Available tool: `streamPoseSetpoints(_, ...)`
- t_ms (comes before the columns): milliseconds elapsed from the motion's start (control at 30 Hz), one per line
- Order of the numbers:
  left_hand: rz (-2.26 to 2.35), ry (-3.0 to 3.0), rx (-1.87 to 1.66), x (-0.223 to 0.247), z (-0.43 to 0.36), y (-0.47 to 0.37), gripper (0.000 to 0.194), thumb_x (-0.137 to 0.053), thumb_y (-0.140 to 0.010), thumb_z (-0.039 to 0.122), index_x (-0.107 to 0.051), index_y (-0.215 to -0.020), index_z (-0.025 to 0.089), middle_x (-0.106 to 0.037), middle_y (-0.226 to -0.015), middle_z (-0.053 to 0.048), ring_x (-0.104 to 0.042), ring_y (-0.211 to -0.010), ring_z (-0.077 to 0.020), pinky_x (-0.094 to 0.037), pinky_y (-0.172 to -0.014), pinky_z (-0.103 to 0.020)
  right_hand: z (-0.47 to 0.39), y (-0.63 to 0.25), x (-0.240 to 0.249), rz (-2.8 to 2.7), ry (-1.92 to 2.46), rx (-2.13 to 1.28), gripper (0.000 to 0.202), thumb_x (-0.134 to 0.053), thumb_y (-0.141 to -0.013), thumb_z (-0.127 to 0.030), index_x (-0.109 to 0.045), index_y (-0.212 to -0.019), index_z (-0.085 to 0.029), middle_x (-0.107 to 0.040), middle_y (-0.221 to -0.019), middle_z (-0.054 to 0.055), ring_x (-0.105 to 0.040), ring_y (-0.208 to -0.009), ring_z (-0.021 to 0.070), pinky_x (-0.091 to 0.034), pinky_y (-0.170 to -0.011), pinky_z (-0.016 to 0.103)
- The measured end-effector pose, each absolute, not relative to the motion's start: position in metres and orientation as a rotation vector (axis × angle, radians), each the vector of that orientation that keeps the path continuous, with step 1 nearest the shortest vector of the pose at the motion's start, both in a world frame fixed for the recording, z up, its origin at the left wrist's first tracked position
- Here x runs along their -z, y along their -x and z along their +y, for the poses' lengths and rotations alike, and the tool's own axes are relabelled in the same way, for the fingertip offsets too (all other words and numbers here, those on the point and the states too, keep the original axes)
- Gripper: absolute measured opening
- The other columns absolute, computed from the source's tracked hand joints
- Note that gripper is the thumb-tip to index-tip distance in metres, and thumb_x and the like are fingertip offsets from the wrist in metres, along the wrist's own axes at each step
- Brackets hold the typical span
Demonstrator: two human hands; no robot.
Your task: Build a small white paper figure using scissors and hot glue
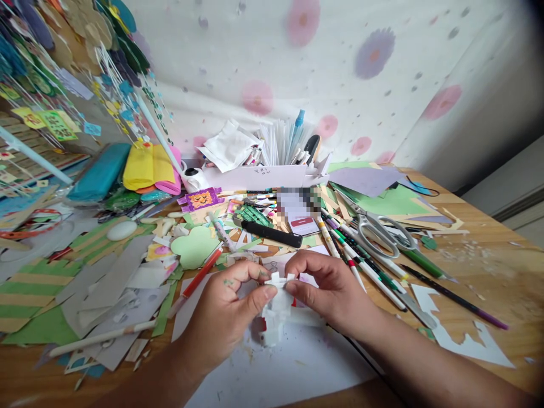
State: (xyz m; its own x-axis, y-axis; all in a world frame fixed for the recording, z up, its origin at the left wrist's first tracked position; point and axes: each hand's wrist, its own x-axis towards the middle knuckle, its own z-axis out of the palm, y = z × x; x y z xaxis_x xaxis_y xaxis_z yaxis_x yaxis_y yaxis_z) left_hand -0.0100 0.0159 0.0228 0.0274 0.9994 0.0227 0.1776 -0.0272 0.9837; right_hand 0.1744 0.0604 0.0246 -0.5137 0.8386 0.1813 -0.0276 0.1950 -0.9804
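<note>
Between both hands is a small white folded paper piece (276, 317) with tabs at its top and a bit of red on its side. My left hand (236, 297) pinches its upper left edge between thumb and forefinger. On the other side, my right hand (327, 286) pinches the upper right tab the same way. The paper piece is held above a white sheet (306, 362) on the wooden table. Its back side is hidden from me.
Scissors (376, 232) lie to the right among several pens. A craft knife (198, 277) is left of my hands. Paper scraps (114, 277) cover the left side. A phone (300, 212) and a black strip (272, 233) lie ahead, before a white box (259, 177).
</note>
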Motion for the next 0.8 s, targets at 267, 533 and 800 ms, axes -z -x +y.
streamPoseSetpoints(267, 1.263, -1.268, -1.046, -0.023, 0.016, 0.008, 0.017, -0.065, -0.081, 0.035, -0.060, -0.077, 0.019, -0.058, -0.067, 0.002, -0.056, -0.044, -0.0111, -0.048, -0.042, -0.023, 0.059, -0.174, -0.019, -1.691, 0.720, -1.274, 0.010, -0.066, -0.080, -0.018, -0.059, -0.086, -0.018, -0.056, -0.082, 0.001, -0.052, -0.073, 0.0135, -0.044, -0.067, 0.026)
streamPoseSetpoints(533, 1.317, -1.268, -1.100, -0.023, 0.015, 0.005, 0.021, -0.063, -0.081, 0.036, -0.058, -0.071, 0.019, -0.056, -0.062, 0.003, -0.054, -0.048, -0.0105, -0.045, -0.044, -0.020, 0.056, -0.179, -0.026, -2.002, 0.550, -0.355, 0.020, -0.064, -0.078, -0.005, -0.064, -0.094, -0.017, -0.050, -0.102, 0.007, -0.054, -0.095, 0.0188, -0.049, -0.078, 0.032)
streamPoseSetpoints(800, 1.347, -1.203, -1.175, -0.021, 0.008, -0.003, 0.020, -0.062, -0.081, 0.033, -0.058, -0.068, 0.020, -0.050, -0.049, 0.005, -0.051, -0.041, -0.0109, -0.041, -0.039, -0.020, 0.055, -0.171, -0.023, -2.011, 0.418, 0.120, 0.013, -0.057, -0.084, -0.006, -0.066, -0.088, -0.014, -0.060, -0.088, 0.006, -0.055, -0.087, 0.0192, -0.047, -0.095, 0.046)
